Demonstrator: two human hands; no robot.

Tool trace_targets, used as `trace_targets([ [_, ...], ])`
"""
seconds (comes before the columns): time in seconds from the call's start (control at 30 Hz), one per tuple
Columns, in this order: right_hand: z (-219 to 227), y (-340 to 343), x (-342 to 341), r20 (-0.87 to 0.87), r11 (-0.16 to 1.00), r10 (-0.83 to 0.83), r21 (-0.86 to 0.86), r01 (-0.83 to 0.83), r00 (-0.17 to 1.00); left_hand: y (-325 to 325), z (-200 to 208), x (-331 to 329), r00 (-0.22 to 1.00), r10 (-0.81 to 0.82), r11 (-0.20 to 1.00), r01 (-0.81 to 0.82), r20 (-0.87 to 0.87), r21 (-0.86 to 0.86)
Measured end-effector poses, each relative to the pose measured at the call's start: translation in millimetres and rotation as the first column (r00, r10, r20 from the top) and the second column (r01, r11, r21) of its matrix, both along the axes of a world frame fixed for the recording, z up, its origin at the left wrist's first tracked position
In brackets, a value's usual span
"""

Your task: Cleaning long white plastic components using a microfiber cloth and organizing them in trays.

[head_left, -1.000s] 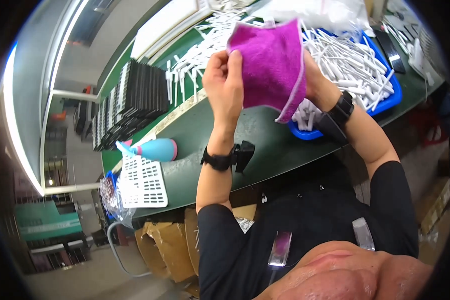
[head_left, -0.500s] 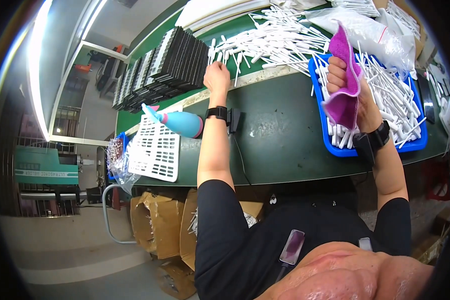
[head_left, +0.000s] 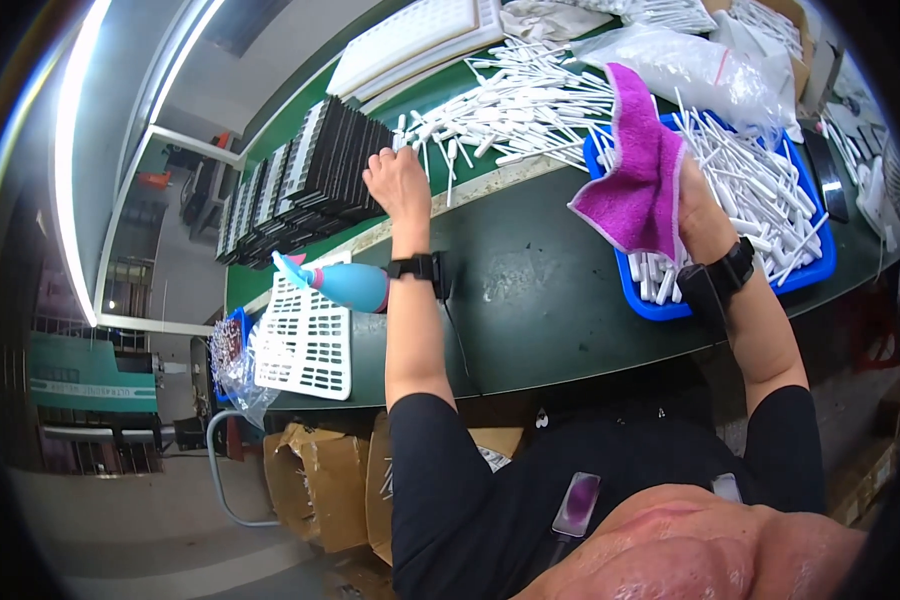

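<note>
In the head view, the right hand [head_left: 705,212] holds a purple fabric cloth with a pale stitched edge [head_left: 635,175], gripping it at its right side; the cloth covers most of the fingers, and it hangs loosely to the left, in front of the left part of a blue rectangular plastic bin [head_left: 662,312]. Slim white sticks with thicker ends [head_left: 765,195] fill the bin.

The left hand [head_left: 400,185] is well to the left, its fingers bent, at the right end of a stack of thin black rectangular plates [head_left: 345,160]. Whether the fingertips touch or pinch a plate cannot be told.

More of the white sticks lie in a loose spread on the far side of the dark green worktable [head_left: 540,290], between the stack and a clear plastic bag [head_left: 690,60] at the far right.

Nearer on the left, a light-blue spray bottle with a pink collar [head_left: 352,287] is partly hidden by the left wrist, its nozzle toward the left, next to a white slotted plastic tray [head_left: 305,378].
</note>
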State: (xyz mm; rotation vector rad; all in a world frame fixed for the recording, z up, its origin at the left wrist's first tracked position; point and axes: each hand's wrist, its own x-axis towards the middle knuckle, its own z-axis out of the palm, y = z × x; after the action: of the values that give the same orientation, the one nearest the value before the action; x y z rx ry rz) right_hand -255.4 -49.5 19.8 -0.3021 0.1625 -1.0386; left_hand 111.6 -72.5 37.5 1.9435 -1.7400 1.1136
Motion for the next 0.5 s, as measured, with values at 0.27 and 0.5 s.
trace_targets([
  [0.27, 6.4, 0.9, 2.6, 0.127, 0.981, 0.137, -0.154, -0.116, 0.982, 45.6, 23.5, -54.4, 0.828, -0.555, 0.829, 0.559, -0.077, 0.035],
  [0.5, 7.3, -3.7, 0.2, 0.129, 0.957, 0.166, -0.26, -0.128, 0.978, 46.6, -2.9, -67.5, 0.776, -0.528, 0.72, 0.625, -0.346, 0.303],
])
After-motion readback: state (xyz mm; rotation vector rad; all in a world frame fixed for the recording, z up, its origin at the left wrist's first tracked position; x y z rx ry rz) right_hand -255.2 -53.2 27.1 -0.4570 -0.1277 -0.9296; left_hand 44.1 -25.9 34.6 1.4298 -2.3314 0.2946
